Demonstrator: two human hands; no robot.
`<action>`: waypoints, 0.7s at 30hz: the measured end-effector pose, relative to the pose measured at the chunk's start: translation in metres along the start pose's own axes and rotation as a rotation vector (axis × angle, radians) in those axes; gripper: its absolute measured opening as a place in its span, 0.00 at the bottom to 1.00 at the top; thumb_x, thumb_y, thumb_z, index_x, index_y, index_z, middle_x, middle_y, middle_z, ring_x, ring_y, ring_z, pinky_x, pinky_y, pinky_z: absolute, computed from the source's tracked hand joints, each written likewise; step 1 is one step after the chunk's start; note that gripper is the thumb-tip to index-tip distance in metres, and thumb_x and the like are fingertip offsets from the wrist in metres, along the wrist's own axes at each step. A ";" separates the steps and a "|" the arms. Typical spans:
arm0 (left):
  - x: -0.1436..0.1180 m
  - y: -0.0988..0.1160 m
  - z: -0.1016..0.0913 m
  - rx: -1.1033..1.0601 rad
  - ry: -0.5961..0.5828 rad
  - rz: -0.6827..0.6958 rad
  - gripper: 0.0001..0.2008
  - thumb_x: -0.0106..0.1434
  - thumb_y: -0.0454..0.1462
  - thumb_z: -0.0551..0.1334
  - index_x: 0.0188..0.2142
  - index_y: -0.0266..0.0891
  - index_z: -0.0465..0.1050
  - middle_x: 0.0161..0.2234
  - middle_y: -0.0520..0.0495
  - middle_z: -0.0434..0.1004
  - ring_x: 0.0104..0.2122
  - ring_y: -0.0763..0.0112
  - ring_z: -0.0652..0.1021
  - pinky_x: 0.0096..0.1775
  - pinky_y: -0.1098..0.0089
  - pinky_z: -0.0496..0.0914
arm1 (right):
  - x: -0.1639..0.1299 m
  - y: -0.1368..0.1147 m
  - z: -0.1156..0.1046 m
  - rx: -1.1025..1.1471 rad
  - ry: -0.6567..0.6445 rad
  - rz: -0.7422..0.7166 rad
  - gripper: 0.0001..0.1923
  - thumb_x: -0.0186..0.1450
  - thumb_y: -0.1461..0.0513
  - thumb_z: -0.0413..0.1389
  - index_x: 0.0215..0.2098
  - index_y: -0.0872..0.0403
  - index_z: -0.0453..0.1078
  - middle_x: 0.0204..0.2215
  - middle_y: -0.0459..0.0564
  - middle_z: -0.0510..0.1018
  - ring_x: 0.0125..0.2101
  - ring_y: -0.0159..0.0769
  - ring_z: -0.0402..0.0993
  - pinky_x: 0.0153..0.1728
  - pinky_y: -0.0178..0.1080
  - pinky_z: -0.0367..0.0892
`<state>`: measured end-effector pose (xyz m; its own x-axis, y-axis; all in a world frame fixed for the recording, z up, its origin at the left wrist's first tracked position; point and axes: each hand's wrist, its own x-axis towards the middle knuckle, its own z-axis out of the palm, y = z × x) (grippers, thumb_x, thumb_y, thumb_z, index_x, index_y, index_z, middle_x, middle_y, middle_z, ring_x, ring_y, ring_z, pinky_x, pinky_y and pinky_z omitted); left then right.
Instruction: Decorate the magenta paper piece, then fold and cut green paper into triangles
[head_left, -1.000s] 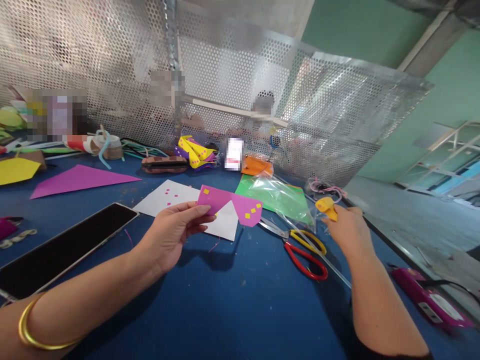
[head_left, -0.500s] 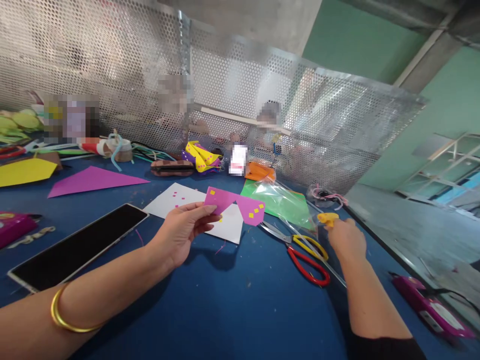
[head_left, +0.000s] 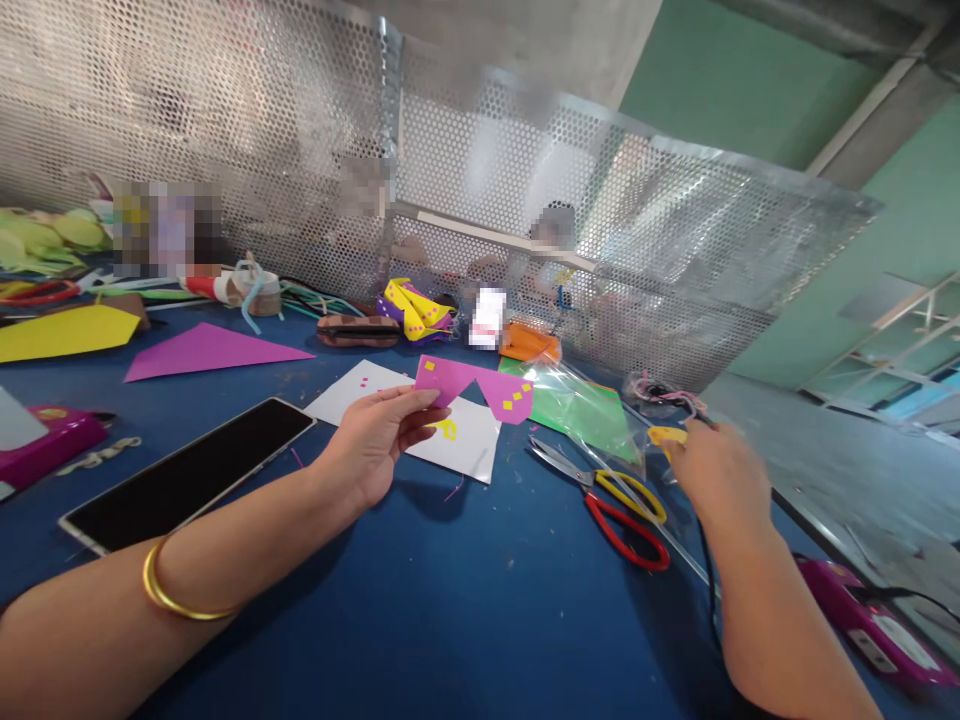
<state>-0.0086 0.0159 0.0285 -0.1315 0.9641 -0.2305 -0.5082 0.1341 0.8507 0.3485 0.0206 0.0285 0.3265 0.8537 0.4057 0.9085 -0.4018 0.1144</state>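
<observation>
Lifted slightly higher, the pink cut-out (head_left: pixel 457 376) now uncovers more of the yellow bits (head_left: pixel 448 429) on the white sheet (head_left: pixel 469 455) behind it; the right hand (head_left: pixel 716 470) has turned, hiding more of its yellow tool (head_left: pixel 665 435). From where I stand, the left hand (head_left: pixel 382 430) is pinched on the cut-out's nine-o'clock end, while the right, toward four o'clock, is clenched round the tool. Four yellow squares (head_left: pixel 517 397) already show on the cut-out; bits at seven o'clock remain off it, so I'd judge it partly dotted.
</observation>
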 end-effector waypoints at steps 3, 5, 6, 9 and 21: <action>0.004 0.002 -0.001 -0.046 0.013 0.038 0.04 0.50 0.31 0.72 0.27 0.33 0.80 0.27 0.44 0.82 0.29 0.69 0.82 0.29 0.75 0.72 | -0.017 -0.040 -0.026 0.404 0.101 -0.159 0.14 0.66 0.58 0.54 0.46 0.53 0.75 0.40 0.55 0.80 0.39 0.43 0.78 0.41 0.42 0.69; 0.006 0.003 -0.001 -0.071 0.025 0.068 0.03 0.51 0.30 0.71 0.28 0.33 0.80 0.27 0.45 0.82 0.29 0.70 0.82 0.29 0.76 0.72 | -0.034 -0.081 -0.034 0.843 0.021 -0.331 0.11 0.64 0.56 0.55 0.40 0.51 0.76 0.35 0.50 0.81 0.35 0.41 0.77 0.40 0.42 0.68; 0.007 0.004 -0.002 -0.080 0.033 0.079 0.03 0.51 0.30 0.71 0.28 0.33 0.80 0.27 0.46 0.82 0.29 0.71 0.82 0.29 0.76 0.72 | -0.043 -0.104 -0.034 0.971 -0.093 -0.408 0.09 0.63 0.57 0.56 0.37 0.51 0.76 0.34 0.49 0.81 0.34 0.40 0.76 0.39 0.41 0.68; 0.009 0.005 -0.003 -0.104 0.048 0.100 0.02 0.52 0.30 0.70 0.27 0.34 0.79 0.26 0.47 0.81 0.29 0.71 0.81 0.29 0.76 0.72 | -0.062 -0.164 -0.020 0.996 -0.226 -0.498 0.05 0.60 0.62 0.58 0.32 0.50 0.76 0.28 0.45 0.80 0.29 0.35 0.75 0.34 0.37 0.67; 0.010 0.001 -0.004 -0.110 0.033 0.076 0.03 0.50 0.30 0.71 0.26 0.32 0.79 0.25 0.46 0.81 0.28 0.70 0.81 0.28 0.76 0.71 | -0.047 -0.218 0.024 0.857 -0.297 -0.350 0.04 0.61 0.61 0.58 0.31 0.50 0.75 0.30 0.45 0.80 0.32 0.35 0.74 0.33 0.36 0.62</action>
<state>-0.0135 0.0247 0.0252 -0.2004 0.9622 -0.1843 -0.5859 0.0331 0.8097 0.1415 0.0763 -0.0375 -0.0531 0.9751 0.2155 0.8099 0.1683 -0.5620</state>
